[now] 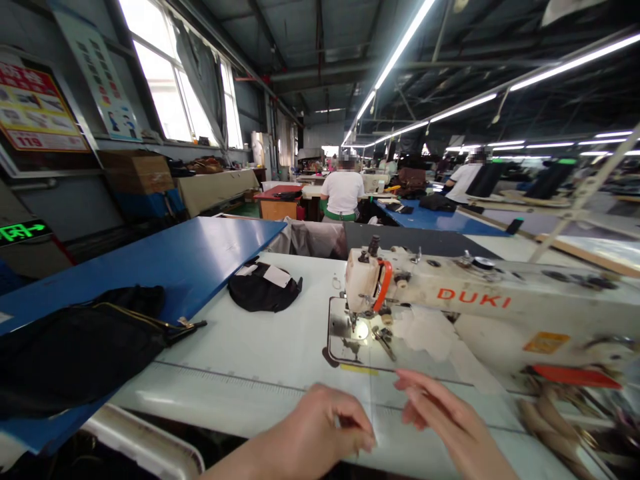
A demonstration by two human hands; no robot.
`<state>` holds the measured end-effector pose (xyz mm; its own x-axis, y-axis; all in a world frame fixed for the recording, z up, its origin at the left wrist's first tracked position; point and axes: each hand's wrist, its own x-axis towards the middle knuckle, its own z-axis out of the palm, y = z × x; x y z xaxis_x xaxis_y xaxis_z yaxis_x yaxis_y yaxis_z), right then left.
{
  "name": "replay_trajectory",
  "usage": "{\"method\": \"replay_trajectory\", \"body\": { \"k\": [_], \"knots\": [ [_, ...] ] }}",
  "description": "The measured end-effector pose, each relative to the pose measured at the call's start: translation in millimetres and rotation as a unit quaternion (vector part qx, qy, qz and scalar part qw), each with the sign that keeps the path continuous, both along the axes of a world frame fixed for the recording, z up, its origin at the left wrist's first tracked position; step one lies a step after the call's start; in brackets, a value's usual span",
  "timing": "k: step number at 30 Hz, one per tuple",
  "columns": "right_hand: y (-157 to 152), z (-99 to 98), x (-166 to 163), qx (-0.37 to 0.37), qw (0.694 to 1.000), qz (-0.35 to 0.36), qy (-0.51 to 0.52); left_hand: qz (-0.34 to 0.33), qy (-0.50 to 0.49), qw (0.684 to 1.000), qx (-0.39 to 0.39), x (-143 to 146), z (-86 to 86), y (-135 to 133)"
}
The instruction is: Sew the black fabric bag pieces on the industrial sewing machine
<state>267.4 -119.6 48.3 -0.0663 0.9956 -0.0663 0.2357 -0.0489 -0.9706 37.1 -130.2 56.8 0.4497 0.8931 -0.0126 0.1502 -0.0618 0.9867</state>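
My left hand [320, 430] hovers low over the white sewing table [240, 360], its fingers curled into a pinch on a thin pale thread [373, 400] that runs up toward the needle. My right hand [445, 420] sits just to its right with fingers loosely stretched out, nothing visible in them. Straight ahead stands the cream DUKI sewing machine [470, 297], with its lit needle area [361, 328] above both hands. A small black fabric piece [264, 288] with a white label lies left of the machine.
A black bag with gold zippers [80, 347] rests on the blue side table [165, 260] at left. Scissors and tools [560, 400] lie blurred at right. Two seated people work at tables farther back, one in a white shirt [343, 193]. Boxes stand under the left windows.
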Motion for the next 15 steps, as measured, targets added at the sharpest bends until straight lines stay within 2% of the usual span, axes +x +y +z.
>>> {"method": "replay_trajectory", "body": {
  "k": [2, 4, 6, 9, 11, 12, 13, 15],
  "knots": [
    [9, 21.4, -38, -0.069, 0.991, 0.063, 0.097, -0.032, 0.051, 0.998, 0.028, 0, -4.2, -8],
    [16, 33.6, -63, -0.080, 0.981, 0.081, 0.155, -0.038, 0.077, 0.996, 0.033, -2, -9.1, -10],
    [19, 33.5, -72, -0.052, 0.983, 0.067, 0.162, -0.026, 0.093, 0.995, 0.029, -8, -13.0, -6],
    [15, 16.6, -67, 0.024, 0.997, 0.053, 0.058, 0.034, 0.098, 0.992, 0.068, -16, -12.8, 8],
    [8, 2.7, -60, 0.095, 0.992, 0.072, -0.040, 0.084, 0.033, 0.994, 0.060, -14, -7.3, 23],
    [3, -3.4, -58, 0.132, 0.983, 0.095, -0.083, 0.096, -0.030, 0.995, 0.023, -11, -3.3, 31],
    [-1, -8.7, -55, 0.164, 0.971, 0.130, -0.120, 0.092, -0.106, 0.990, -0.034, -6, 0.9, 39],
    [-9, -16.8, -49, 0.196, 0.939, 0.218, -0.178, 0.070, -0.250, 0.951, -0.166, 8, 8.1, 53]
  ]
}}
